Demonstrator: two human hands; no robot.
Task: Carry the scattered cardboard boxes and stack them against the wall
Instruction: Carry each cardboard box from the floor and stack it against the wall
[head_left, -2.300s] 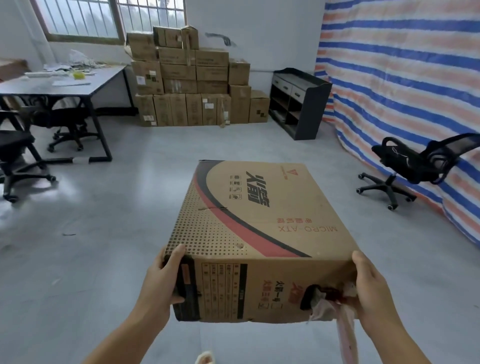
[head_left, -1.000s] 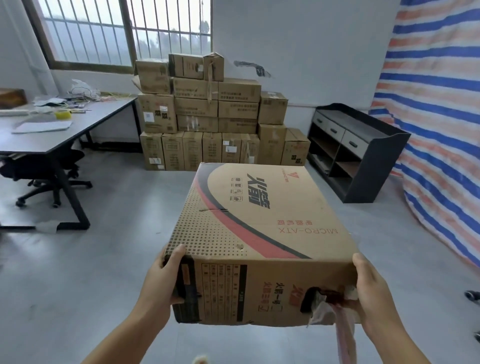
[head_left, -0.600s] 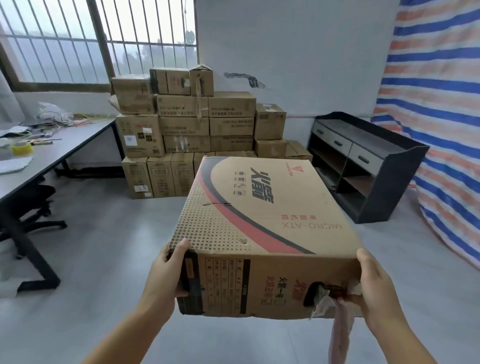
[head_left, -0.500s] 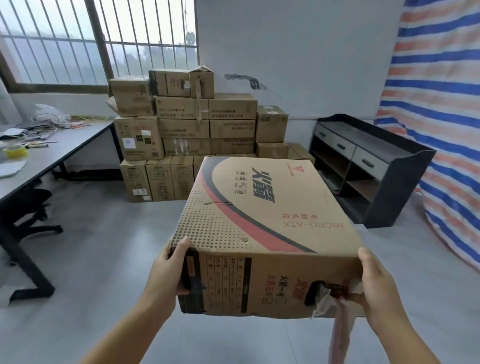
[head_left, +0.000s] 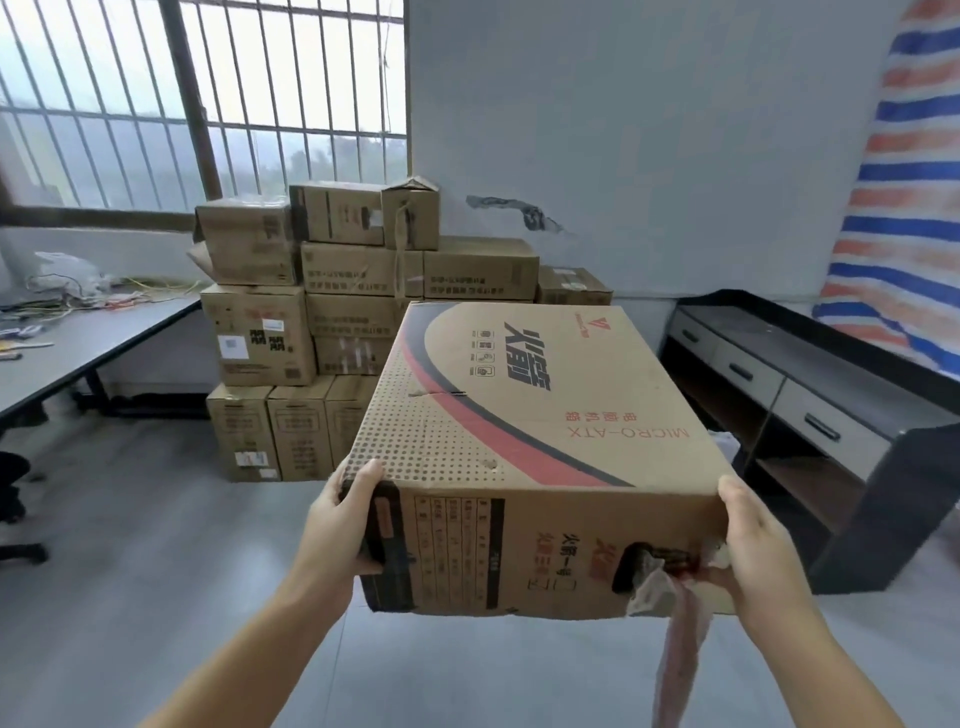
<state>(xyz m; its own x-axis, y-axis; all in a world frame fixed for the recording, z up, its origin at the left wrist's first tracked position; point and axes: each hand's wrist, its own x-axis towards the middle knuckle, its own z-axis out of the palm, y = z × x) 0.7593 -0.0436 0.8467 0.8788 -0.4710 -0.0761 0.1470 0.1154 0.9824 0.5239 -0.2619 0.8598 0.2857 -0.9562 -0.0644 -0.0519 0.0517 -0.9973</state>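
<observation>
Left of the box (head_left: 524, 447), the left hand (head_left: 340, 525) clamps its corner, thumb on top. The box rides level, just short of the stack (head_left: 332, 332). The right hand (head_left: 758, 551) grips the far corner, fingers probably underneath; loose plastic (head_left: 678, 639) there could spoil that hold.

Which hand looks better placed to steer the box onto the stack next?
Left, probably. The left hand grips the carried box on the side facing the stack; the right hand holds the side nearer the black cabinet.
</observation>
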